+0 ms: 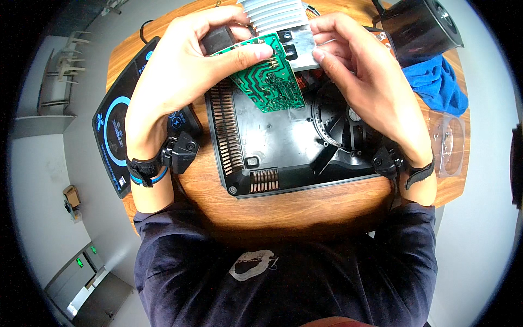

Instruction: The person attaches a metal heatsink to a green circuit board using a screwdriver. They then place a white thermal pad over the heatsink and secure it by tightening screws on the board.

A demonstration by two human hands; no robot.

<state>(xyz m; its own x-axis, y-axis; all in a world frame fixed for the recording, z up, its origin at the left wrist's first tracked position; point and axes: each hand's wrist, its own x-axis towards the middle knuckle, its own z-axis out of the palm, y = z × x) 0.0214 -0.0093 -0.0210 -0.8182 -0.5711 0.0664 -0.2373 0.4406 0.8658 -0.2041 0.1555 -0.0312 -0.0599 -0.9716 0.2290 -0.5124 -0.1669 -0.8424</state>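
A green circuit board (267, 90) is tilted up over the black plastic housing (267, 141), its trace side facing me. My left hand (182, 68) grips it with the thumb across its face; the other fingers go behind it, beside a black block-shaped part (218, 39). Against the board's right edge is a finned silver heat sink (275, 15) with a flat metal plate. My right hand (368, 82) pinches that plate's right edge between thumb and fingers. Whether board and heat sink are joined is hard to see. Inside the housing sits a round fan (340, 122).
Left of the housing lies a black glass panel (111, 133) with a blue ring, partly under my left forearm. A dark jug (419, 30), a blue cloth (438, 84) and a clear plastic container (449, 144) stand along the right of the wooden table (218, 210).
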